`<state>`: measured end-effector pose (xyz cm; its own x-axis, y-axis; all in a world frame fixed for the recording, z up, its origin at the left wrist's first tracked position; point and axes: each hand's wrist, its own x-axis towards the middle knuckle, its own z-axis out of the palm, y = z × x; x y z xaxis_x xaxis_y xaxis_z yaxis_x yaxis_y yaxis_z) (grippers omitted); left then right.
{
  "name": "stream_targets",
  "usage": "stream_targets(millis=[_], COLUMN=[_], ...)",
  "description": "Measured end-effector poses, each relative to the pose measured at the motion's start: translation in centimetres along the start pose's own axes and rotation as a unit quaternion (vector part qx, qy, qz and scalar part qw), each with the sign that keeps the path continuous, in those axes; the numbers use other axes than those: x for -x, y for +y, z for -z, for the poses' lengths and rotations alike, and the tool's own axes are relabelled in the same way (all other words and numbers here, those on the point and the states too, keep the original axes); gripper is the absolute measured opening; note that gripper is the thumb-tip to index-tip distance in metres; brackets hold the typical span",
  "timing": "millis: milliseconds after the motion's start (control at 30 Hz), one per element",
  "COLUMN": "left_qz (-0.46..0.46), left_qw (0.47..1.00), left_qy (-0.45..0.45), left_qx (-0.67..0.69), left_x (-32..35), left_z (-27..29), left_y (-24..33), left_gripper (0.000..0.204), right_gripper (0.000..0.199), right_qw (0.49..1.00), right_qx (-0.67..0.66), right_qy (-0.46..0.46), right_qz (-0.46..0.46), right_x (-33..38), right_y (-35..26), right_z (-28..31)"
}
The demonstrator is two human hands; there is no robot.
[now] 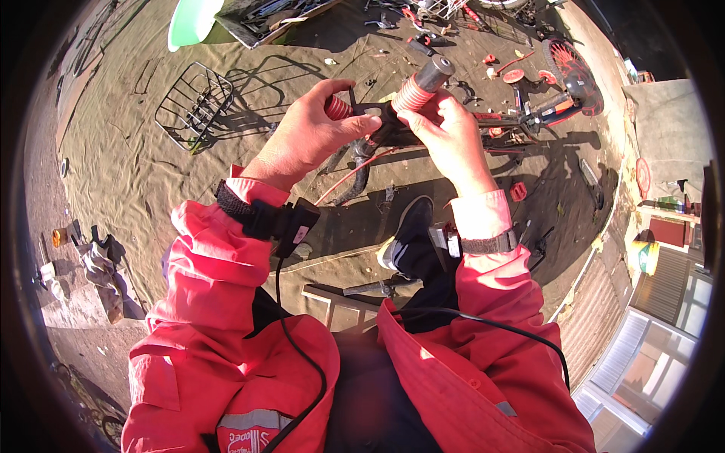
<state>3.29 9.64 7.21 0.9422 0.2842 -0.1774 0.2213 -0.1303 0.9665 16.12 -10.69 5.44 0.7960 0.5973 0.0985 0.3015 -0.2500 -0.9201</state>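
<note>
Both my hands are around a dark bicycle part that looks like a suspension fork, with red ribbed sleeves. My left hand (310, 128) is closed on its left side, fingers around one red ribbed sleeve (337, 107) and the thumb pointing right. My right hand (451, 136) pinches the lower end of the other red ribbed sleeve (412, 97). A dark grey cylindrical end (436, 69) tops that sleeve, tilted up and right. Behind my hands lies a dark bicycle frame (521, 119), partly hidden. A thin red cable (355, 176) curves beside a bent black tube (359, 181).
A black wire rack (195, 106) lies on the wrinkled cloth at the left. Beyond are a green basin (193, 24) and a tray (249, 38) of metal parts. A red-rimmed wheel (563, 64), a red pedal (518, 191) and loose parts lie rightward. Cords run along my sleeves.
</note>
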Motion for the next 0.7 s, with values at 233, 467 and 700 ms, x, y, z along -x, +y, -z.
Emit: stream_targets(millis=[233, 467, 700], left_qz=[-0.029, -0.037, -0.029], left_qw=[0.993, 0.988, 0.985], left_qy=[-0.022, -0.028, -0.042], left_qx=[-0.113, -0.146, -0.166], left_x=[0.2, 0.1, -0.2], left_z=[1.1, 1.3, 1.8], left_y=[0.8, 1.1, 1.1], left_gripper=[0.073, 0.074, 0.082], right_gripper=[0.036, 0.035, 0.037], right_qw=[1.0, 1.0, 1.0], right_qx=[0.004, 0.022, 0.008], right_qy=[-0.002, -0.013, -0.001], right_qz=[0.0, -0.011, 0.008], right_x=[0.0, 0.1, 0.2], right_y=[-0.6, -0.7, 0.1], right_z=[0.1, 0.2, 0.2])
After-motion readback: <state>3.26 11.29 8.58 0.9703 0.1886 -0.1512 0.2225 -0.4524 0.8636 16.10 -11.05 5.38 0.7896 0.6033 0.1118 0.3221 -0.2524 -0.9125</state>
